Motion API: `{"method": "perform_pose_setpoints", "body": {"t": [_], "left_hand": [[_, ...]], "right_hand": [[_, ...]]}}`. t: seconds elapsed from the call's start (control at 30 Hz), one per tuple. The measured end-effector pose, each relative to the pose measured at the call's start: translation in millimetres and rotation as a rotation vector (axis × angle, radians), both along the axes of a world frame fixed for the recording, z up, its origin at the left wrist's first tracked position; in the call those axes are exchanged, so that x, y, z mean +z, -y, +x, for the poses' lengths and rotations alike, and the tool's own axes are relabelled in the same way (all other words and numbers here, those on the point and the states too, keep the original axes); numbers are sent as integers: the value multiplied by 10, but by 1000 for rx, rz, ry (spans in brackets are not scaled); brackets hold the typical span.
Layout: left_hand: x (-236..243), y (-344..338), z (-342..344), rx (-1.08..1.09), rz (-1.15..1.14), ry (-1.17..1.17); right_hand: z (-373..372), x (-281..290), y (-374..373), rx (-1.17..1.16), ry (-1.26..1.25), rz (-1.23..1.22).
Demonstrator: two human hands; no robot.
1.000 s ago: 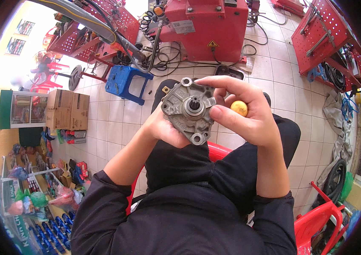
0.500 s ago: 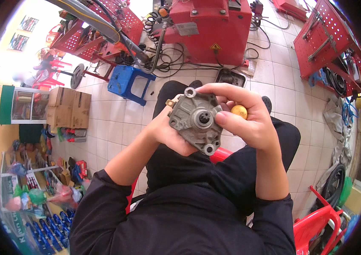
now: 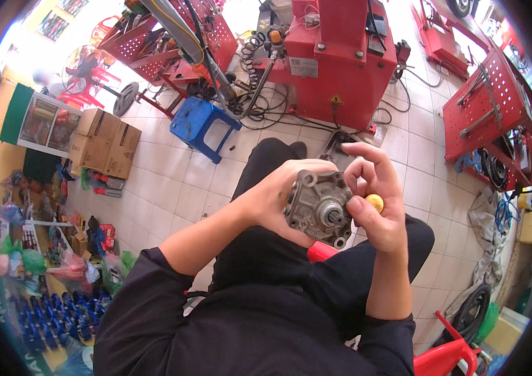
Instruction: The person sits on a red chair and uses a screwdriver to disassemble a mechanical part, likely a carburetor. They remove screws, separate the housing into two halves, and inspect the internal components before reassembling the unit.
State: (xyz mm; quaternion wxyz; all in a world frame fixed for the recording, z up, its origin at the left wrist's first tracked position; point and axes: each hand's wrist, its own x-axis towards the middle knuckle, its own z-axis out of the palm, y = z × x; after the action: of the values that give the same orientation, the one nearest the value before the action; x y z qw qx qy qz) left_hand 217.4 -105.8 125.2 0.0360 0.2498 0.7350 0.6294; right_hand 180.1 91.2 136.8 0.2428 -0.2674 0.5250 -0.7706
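A grey cast-metal housing (image 3: 308,202) with bolt-hole ears and a short toothed shaft (image 3: 336,217) is held above my lap. My left hand (image 3: 272,194) wraps round its left side and back, fingers closed on it. The shaft end is turned up and to the right. Close on the right, my right hand (image 3: 382,219) has its thumb tip at the housing's edge by the shaft; whether it touches is unclear. A round yellow knob or handle end (image 3: 375,202) pokes out between that thumb and the curled fingers, and the rest of it is hidden. The right index finger is raised.
Ahead stands a red machine (image 3: 341,81) with cables on the tiled floor. A blue stool (image 3: 203,125) is front left, near cardboard boxes (image 3: 104,144). A red perforated tool cart (image 3: 488,119) stands at right. A red chair (image 3: 444,358) is at lower right.
My left hand has tipped and turned the housing, so its shaft now points more to the lower right. Both hands sit lower and further right in view. The right index finger has come off the housing.
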Motion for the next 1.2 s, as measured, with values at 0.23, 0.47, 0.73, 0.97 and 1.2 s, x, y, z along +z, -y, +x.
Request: {"method": "perform_pose_setpoints", "body": {"t": [0.23, 0.47, 0.73, 0.97, 1.2], "left_hand": [[74, 6, -166, 338, -195, -452], [184, 49, -208, 277, -303, -329], [-117, 64, -164, 276, 55, 470], [-130, 1, -112, 404, 412, 323], [76, 150, -42, 306, 207, -22]], "right_hand": [[-11, -136, 62, -13, 39, 124], [-26, -146, 3, -47, -149, 290], [-119, -369, 172, -261, 231, 162], [-54, -495, 145, -465, -251, 259], [11, -150, 28, -424, -803, 283]]}}
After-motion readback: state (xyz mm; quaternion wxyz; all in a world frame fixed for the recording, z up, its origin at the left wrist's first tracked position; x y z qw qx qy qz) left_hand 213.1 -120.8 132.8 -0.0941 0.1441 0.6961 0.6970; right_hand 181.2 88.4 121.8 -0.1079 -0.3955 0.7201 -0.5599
